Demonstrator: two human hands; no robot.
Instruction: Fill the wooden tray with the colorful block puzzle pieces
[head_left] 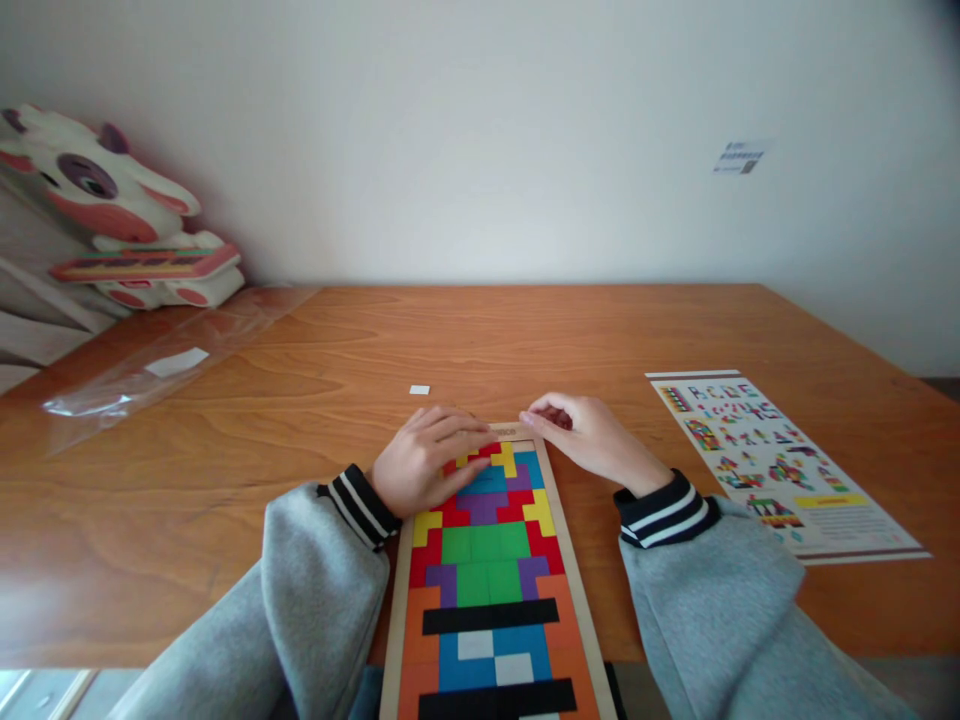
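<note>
A wooden-framed block puzzle board (577, 560) lies in front of me, its near end running out of view at the bottom. Flat coloured pieces fill the part that shows: green pieces (487, 565) in the middle, black bars (491, 616) lower down, and red, yellow, purple, blue, orange and white ones around them. My left hand (431, 460) rests over the board's upper left, its fingers stretched out and hiding some pieces. At the far right corner, my right hand (589, 435) has thumb and curled fingers closed on the frame.
A printed pattern sheet (780, 470) lies to the right on the wooden table (360, 340). Beyond the board is a small white slip (420, 390). Clear plastic wrapping (112, 395) and a cow-shaped toy keyboard (150, 220) are on the left. A wall stands behind the table.
</note>
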